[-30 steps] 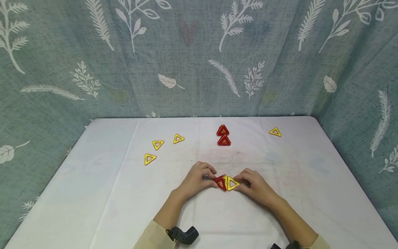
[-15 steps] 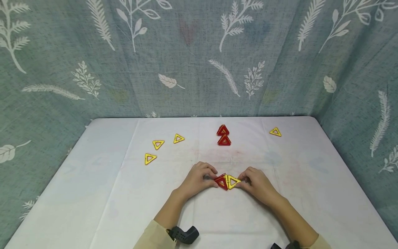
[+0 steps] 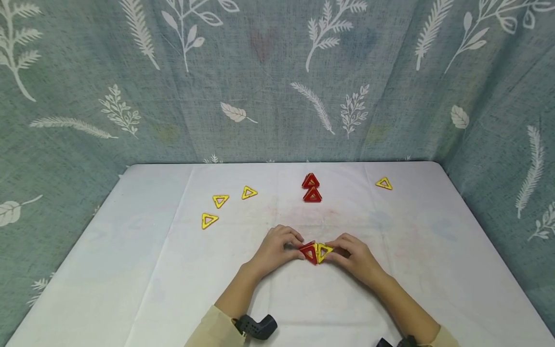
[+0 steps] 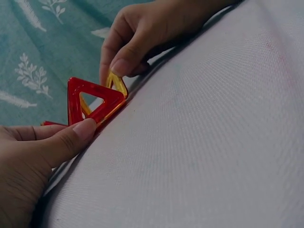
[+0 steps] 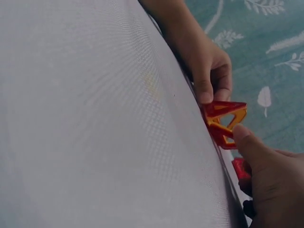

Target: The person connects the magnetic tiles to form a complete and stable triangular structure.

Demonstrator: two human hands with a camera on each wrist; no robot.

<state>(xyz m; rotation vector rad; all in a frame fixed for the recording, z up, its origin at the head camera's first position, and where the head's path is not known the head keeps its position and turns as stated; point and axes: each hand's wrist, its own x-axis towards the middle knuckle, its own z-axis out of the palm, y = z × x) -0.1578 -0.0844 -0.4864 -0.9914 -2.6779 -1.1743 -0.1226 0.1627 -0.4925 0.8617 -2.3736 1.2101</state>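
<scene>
Near the middle front of the table, my left hand (image 3: pixel 277 248) pinches a red triangular magnetic tile piece (image 3: pixel 309 252) between thumb and fingers. Against its right side stands a yellow triangular magnetic tile (image 3: pixel 319 252), which my right hand (image 3: pixel 353 253) grips by its outer corner. In the left wrist view the red tile (image 4: pixel 73 102) leans upright, with the yellow tile (image 4: pixel 123 88) tilted beside it under the right thumb. Yellow also shows behind the red face. From the right wrist view, red and yellow edges meet between both hands; the inner joins are partly hidden.
Two red tile pyramids (image 3: pixel 312 195) stand one behind the other at the back middle. Several loose yellow triangles lie flat: three at the back left, including one tile (image 3: pixel 204 221), and another tile (image 3: pixel 378 185) at the back right. A patterned curtain (image 3: pixel 277 96) surrounds the white-covered table (image 3: pixel 173 289).
My right hand has shifted slightly left from half a second ago, and the yellow tile looks narrower, tilted up more toward the red piece. My left hand has barely moved.
</scene>
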